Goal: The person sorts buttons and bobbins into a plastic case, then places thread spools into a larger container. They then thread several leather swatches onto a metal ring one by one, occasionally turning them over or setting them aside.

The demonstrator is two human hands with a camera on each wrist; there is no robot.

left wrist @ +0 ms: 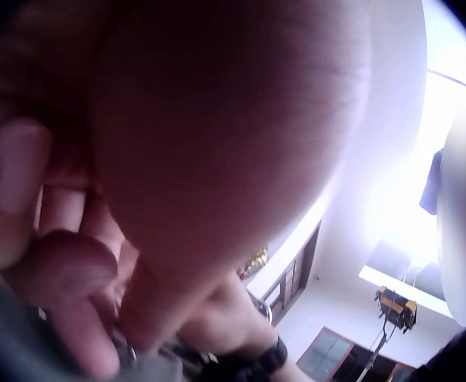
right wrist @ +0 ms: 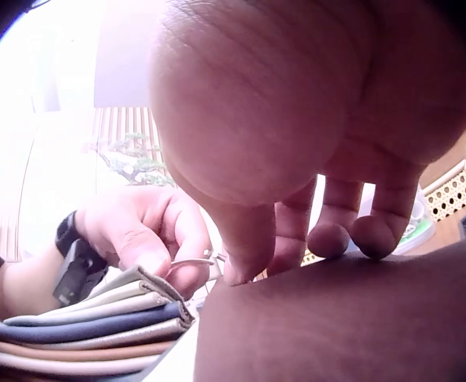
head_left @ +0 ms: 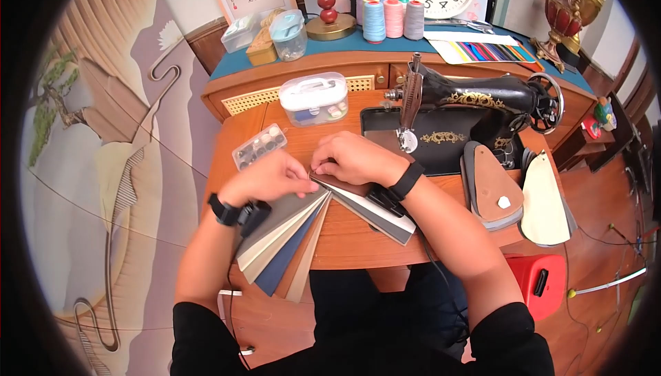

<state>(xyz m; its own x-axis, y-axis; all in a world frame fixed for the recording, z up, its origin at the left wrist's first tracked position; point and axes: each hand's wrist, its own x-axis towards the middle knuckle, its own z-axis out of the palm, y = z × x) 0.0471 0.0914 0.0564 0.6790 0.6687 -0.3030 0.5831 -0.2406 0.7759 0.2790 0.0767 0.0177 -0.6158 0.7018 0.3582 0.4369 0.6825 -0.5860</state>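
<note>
A fan of leather-like swatches (head_left: 284,260) in grey, cream, blue, brown and tan spreads over the table's front edge, with more brown, white and grey strips on its right side. My left hand (head_left: 270,178) is over the fan's gathered corner. In the right wrist view its thumb and forefinger pinch a thin curved metal ring (right wrist: 192,262) beside the stacked swatch corners. My right hand (head_left: 359,161) meets it from the other side, thumb and forefinger pinching at the ring's end. Its other fingertips touch a brown swatch (right wrist: 336,326). The left wrist view is mostly filled by the left palm.
Behind the hands are a compartment box of small round parts (head_left: 259,146) and a lidded clear box (head_left: 314,99). A black sewing machine (head_left: 475,97) stands at right, near cut leather pieces (head_left: 496,183). Thread spools (head_left: 394,18) line the back shelf.
</note>
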